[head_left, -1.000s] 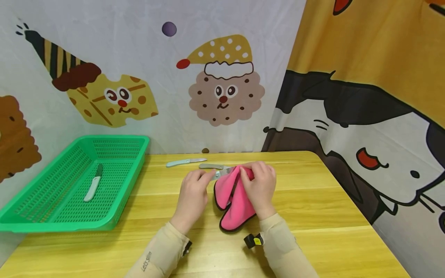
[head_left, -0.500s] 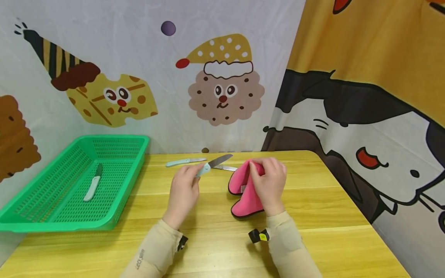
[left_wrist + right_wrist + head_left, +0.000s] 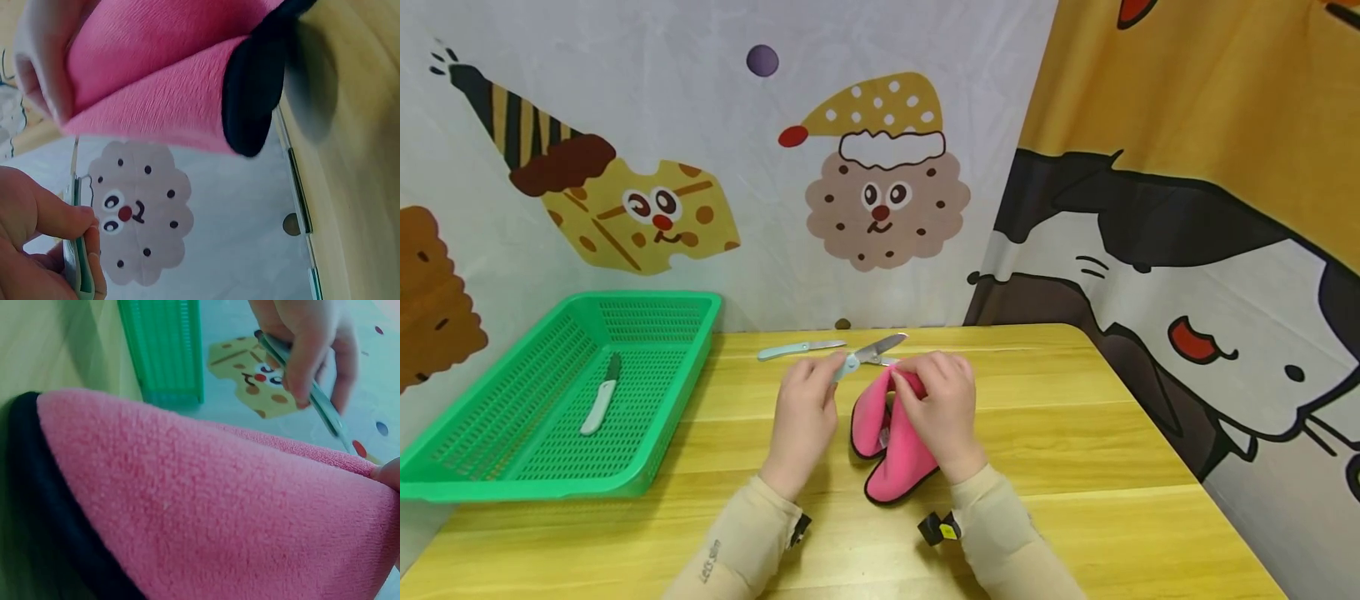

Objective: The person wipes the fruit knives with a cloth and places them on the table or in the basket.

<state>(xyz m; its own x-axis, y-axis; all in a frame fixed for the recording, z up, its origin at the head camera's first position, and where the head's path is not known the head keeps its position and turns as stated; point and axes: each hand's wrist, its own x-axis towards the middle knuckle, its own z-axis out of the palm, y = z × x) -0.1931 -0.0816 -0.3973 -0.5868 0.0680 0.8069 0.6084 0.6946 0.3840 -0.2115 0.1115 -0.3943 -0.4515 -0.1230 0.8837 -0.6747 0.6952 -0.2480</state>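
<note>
My left hand [image 3: 805,417] grips a small knife by its pale blue handle, its blade [image 3: 882,347] pointing up and to the right. In the left wrist view the thumb and fingers close round the knife handle [image 3: 80,269]. My right hand [image 3: 942,408] pinches the top of a pink cloth [image 3: 901,462] with black edging, which hangs in folds just above the table. The blade and the cloth look apart in the left wrist view. In the right wrist view the cloth [image 3: 219,500] covers much of the frame, with the knife [image 3: 322,407] beyond it.
Behind my hands a light blue knife [image 3: 790,351] lies on the wooden table [image 3: 1075,517]. Another knife beside it is mostly hidden by the held one. On the left stands a green basket [image 3: 647,479] with a white-handled knife [image 3: 599,408] inside. A cartoon-printed curtain [image 3: 760,208] hangs behind.
A second ago the cloth was against the blade. It then went right, off the blade, and has now come back left and closer. The left hand has shifted slightly right since half a second ago.
</note>
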